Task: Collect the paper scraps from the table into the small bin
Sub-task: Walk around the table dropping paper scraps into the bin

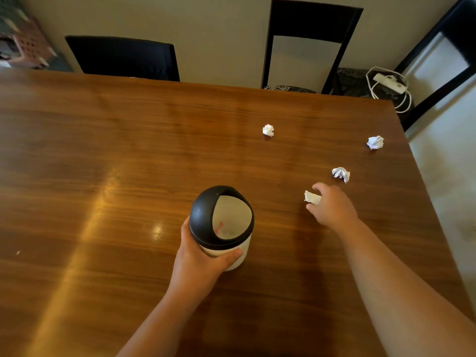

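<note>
A small white bin (pixel 226 251) with a black domed lid (pixel 203 215) stands near the middle of the wooden table (pixel 103 150); its round opening faces up and right. My left hand (pixel 198 261) is wrapped around the bin's white body. To the right of the bin, my right hand (pixel 332 207) pinches a crumpled paper scrap (pixel 312 197) between thumb and fingers, just above the table. Three more crumpled white scraps lie on the table: one just beyond my right hand (pixel 341 173), one near the right edge (pixel 375 142), one farther back (pixel 268 130).
Two black chairs (pixel 123 57) (pixel 309 21) stand against the table's far edge. A third seat at the far right corner carries a white power strip with its cable (pixel 390 83). The table's right edge (pixel 422 176) runs close to the scraps.
</note>
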{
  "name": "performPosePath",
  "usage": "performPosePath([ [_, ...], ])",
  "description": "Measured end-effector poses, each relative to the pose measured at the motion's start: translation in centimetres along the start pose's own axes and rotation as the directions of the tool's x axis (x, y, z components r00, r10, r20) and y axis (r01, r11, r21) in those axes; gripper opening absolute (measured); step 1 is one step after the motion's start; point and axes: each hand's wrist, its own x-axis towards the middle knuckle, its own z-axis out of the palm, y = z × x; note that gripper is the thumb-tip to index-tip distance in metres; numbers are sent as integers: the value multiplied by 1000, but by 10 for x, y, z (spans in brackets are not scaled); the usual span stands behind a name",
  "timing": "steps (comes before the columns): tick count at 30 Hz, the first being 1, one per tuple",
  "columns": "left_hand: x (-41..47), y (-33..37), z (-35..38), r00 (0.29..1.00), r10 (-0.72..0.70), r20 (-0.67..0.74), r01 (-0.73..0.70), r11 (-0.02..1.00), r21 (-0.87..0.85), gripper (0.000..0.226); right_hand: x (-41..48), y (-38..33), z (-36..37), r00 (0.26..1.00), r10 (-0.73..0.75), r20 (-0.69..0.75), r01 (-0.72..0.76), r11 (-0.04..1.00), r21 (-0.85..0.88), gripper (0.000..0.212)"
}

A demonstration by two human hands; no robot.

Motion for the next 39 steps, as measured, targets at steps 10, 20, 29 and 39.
performPosePath([
  [10,-14,-9,-15,999,-31,24,31,999,15,122,-15,6,45,990,-86,-110,81,995,-54,20],
  [20,-63,-12,-18,976,-72,207,62,997,53,123,-150,27,57,999,-19,-32,27,966,257,20],
  [29,-134,-15,-3,889,-57,454,8,994,108,116,-299,51,15,935,321,-150,-134,713,688,37],
  [39,-225,12,53,716,103,691,-173,984,32,118,-482,78,-130,528,256,-809,335,813,476,20],
])
